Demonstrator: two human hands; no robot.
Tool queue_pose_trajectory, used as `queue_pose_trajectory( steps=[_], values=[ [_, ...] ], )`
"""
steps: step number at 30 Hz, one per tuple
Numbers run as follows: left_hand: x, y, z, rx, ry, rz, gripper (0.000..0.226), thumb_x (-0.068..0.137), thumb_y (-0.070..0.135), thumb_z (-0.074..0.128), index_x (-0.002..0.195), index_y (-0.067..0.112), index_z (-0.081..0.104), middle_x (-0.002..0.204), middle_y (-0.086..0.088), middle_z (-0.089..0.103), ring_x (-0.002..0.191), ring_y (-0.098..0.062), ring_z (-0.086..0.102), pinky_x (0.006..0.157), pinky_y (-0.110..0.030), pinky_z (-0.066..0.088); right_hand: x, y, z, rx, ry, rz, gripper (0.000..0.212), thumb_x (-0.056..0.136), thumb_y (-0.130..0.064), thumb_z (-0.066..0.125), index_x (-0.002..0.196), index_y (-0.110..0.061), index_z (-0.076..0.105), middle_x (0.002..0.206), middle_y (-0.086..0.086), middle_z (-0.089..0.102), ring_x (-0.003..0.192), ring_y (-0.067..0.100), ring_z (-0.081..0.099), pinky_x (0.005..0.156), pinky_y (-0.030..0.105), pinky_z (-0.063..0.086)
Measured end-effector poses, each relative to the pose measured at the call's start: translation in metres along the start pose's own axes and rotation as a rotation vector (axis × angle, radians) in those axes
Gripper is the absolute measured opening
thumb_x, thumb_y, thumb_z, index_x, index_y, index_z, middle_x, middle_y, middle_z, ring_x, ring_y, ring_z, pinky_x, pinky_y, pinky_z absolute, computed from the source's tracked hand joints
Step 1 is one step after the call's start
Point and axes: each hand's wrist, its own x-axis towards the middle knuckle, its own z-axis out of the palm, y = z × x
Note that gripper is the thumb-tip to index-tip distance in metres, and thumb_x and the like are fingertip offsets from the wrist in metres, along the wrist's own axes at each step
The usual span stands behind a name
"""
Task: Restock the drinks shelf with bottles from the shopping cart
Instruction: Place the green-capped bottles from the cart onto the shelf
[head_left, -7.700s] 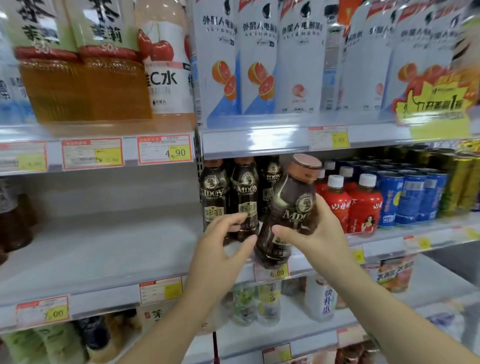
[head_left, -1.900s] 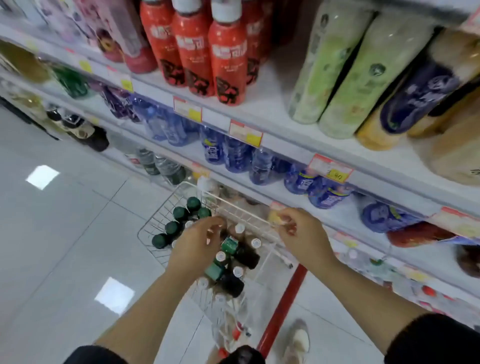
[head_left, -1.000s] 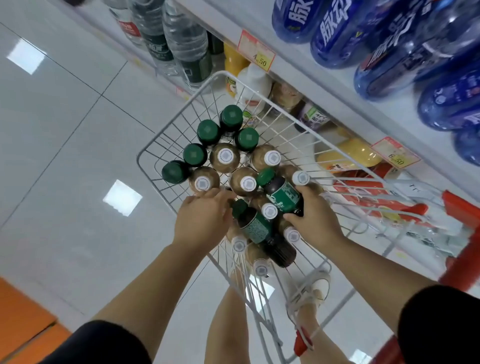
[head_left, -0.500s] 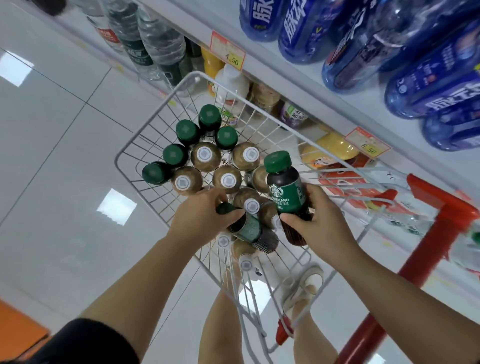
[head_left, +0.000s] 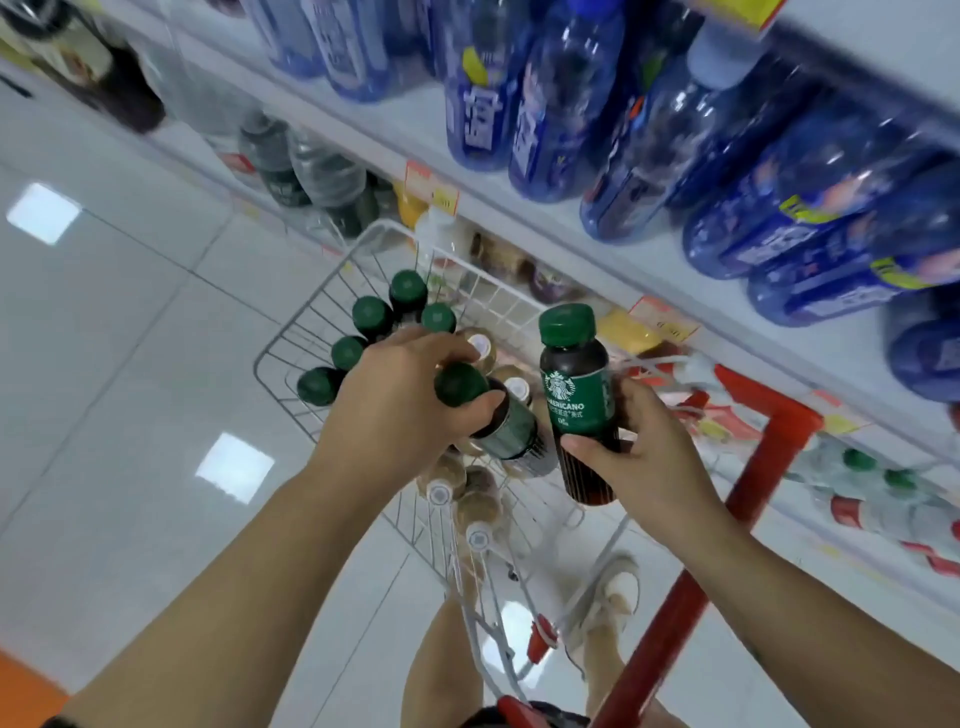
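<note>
The person stands over a white wire shopping cart (head_left: 291, 358) parked against the drinks shelf (head_left: 670, 270), both bare arms reaching down into it. The right hand (head_left: 639, 447) is wrapped around an upright Starbucks Americano bottle (head_left: 574, 410), dark coffee with a green label and green cap, held clear above the cart's load with the thumb across its front. The left hand (head_left: 400, 405) is closed around the neck of a second green-capped coffee bottle (head_left: 498, 421), which tilts with its cap toward the camera and its base down among the others. The two bottles are just beside each other, nearly touching.

In the cart, at its far end, a cluster of green-capped bottles (head_left: 371, 317) stands upright, and brown bottles with white-centred caps (head_left: 480, 345) lie and stand around and beneath the hands. A red cart handle bar (head_left: 727, 514) runs diagonally on the right. On the shelf above, blue-labelled drink bottles (head_left: 545, 114) stand in a row, with price tags (head_left: 431, 187) along the shelf edge. The floor (head_left: 104, 338) is pale glossy tile, and a light shoe (head_left: 608, 592) shows below the cart.
</note>
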Motion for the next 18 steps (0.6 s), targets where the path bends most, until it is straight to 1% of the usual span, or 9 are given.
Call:
queue_pose_trajectory(
  steps=[2,5,7,9,11,13,15,17,18],
  values=[
    [-0.002,0.034,-0.026,-0.046,0.057,0.072,0.038,0.073,0.042,0.073,0.105,0.024,0.067,0.091,0.014,0.056,0.082,-0.006,0.055,0.077,-0.023,0.049,-0.013,-0.024,-0.019,0.020,0.040,-0.049,0.049,0.075,-0.015,0.075,0.116,-0.024,0.050,0.107,-0.012,0.061,0.102,0.006,0.056,0.085,0.019,0.041],
    [-0.007,0.090,-0.063,-0.033,0.128,0.219,0.042,0.075,0.042,0.072,0.112,0.024,0.064,0.102,0.009,0.062,0.090,-0.009,0.057,0.080,-0.025,0.049,-0.037,-0.062,-0.056,0.070,0.131,-0.134,0.047,0.074,-0.011,0.075,0.111,-0.026,0.050,0.103,-0.011,0.062,0.098,0.008,0.059,0.081,0.017,0.042],
    [-0.011,0.129,-0.084,-0.049,0.189,0.324,0.044,0.075,0.042,0.072,0.114,0.023,0.063,0.108,0.006,0.064,0.092,-0.011,0.058,0.082,-0.029,0.049,-0.055,-0.088,-0.085,0.111,0.175,-0.201,0.045,0.075,-0.008,0.074,0.104,-0.032,0.050,0.100,-0.017,0.062,0.095,0.001,0.059,0.078,0.014,0.042],
    [-0.020,0.166,-0.103,-0.086,0.268,0.443,0.047,0.073,0.045,0.069,0.115,0.025,0.063,0.110,0.008,0.063,0.092,-0.009,0.058,0.082,-0.034,0.052,-0.077,-0.112,-0.114,0.130,0.218,-0.269,0.044,0.074,-0.008,0.074,0.099,-0.035,0.051,0.100,-0.020,0.061,0.096,-0.005,0.057,0.077,0.012,0.043],
    [-0.031,0.204,-0.121,-0.114,0.320,0.554,0.047,0.073,0.047,0.064,0.115,0.027,0.062,0.115,0.011,0.059,0.092,-0.005,0.055,0.079,-0.034,0.053,-0.103,-0.134,-0.142,0.137,0.263,-0.323,0.043,0.074,-0.011,0.074,0.101,-0.036,0.051,0.101,-0.022,0.060,0.097,-0.007,0.056,0.075,0.010,0.043],
    [-0.042,0.243,-0.136,-0.141,0.369,0.676,0.046,0.075,0.047,0.061,0.116,0.025,0.060,0.117,0.010,0.055,0.097,-0.004,0.054,0.078,-0.034,0.052,-0.130,-0.154,-0.170,0.159,0.292,-0.377,0.043,0.075,-0.017,0.074,0.108,-0.034,0.052,0.105,-0.021,0.062,0.100,-0.007,0.056,0.073,0.008,0.044],
    [-0.054,0.279,-0.148,-0.230,0.421,0.786,0.043,0.076,0.039,0.064,0.115,0.022,0.061,0.117,0.006,0.055,0.102,-0.006,0.055,0.080,-0.035,0.052,-0.159,-0.173,-0.197,0.213,0.314,-0.427,0.048,0.072,-0.025,0.073,0.116,-0.029,0.054,0.109,-0.019,0.064,0.101,-0.005,0.058,0.072,0.006,0.047],
    [-0.066,0.313,-0.158,-0.339,0.450,0.850,0.040,0.077,0.030,0.069,0.115,0.022,0.061,0.115,0.007,0.055,0.105,-0.006,0.055,0.086,-0.031,0.051,-0.186,-0.190,-0.221,0.253,0.348,-0.487,0.057,0.065,-0.033,0.071,0.119,-0.028,0.055,0.111,-0.016,0.066,0.102,-0.002,0.060,0.075,0.011,0.049],
    [-0.072,0.329,-0.161,-0.398,0.454,0.873,0.039,0.077,0.027,0.070,0.114,0.024,0.060,0.113,0.009,0.055,0.106,-0.004,0.055,0.088,-0.029,0.050,-0.197,-0.197,-0.232,0.276,0.376,-0.521,0.059,0.062,-0.032,0.072,0.119,-0.026,0.056,0.110,-0.013,0.067,0.103,0.001,0.061,0.076,0.014,0.050]
  ],
)
